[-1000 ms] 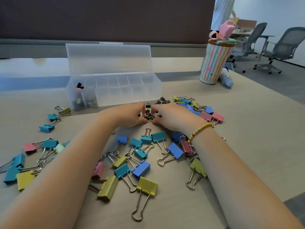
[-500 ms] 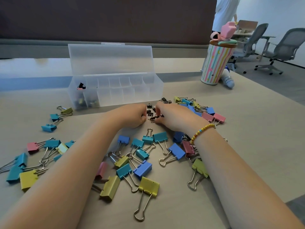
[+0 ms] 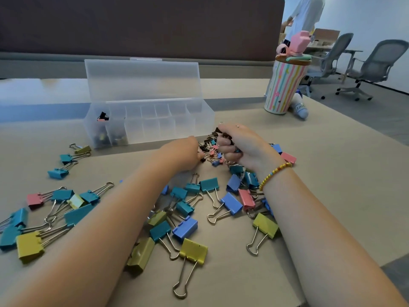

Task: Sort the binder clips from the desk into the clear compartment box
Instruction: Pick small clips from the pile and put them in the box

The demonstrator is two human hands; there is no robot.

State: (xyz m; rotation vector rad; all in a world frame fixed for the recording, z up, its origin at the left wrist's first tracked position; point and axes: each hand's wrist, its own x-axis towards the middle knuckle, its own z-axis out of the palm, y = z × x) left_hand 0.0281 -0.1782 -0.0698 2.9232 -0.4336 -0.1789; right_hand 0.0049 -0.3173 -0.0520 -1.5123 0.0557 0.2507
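The clear compartment box (image 3: 190,127) stands open on the desk, with a few small clips in its left compartments (image 3: 104,117). Just in front of it lies a pile of small black, pink and blue binder clips (image 3: 210,152). My right hand (image 3: 243,145) is raised a little above that pile, its fingers curled round a handful of the small clips. My left hand (image 3: 183,154) rests at the pile's left edge with curled fingertips on a small black clip (image 3: 201,160). Many large binder clips (image 3: 192,249) in teal, blue, yellow and pink lie scattered under and around my forearms.
A striped cup (image 3: 285,87) with a pink topper stands at the back right, a small bottle (image 3: 299,107) lying beside it. Beyond the desk edge there are office chairs (image 3: 376,67) and a standing person (image 3: 307,16). A dark partition runs behind the box.
My right hand has lifted off the desk and turned, closing round a handful of small clips. My left hand stays at the small pile.
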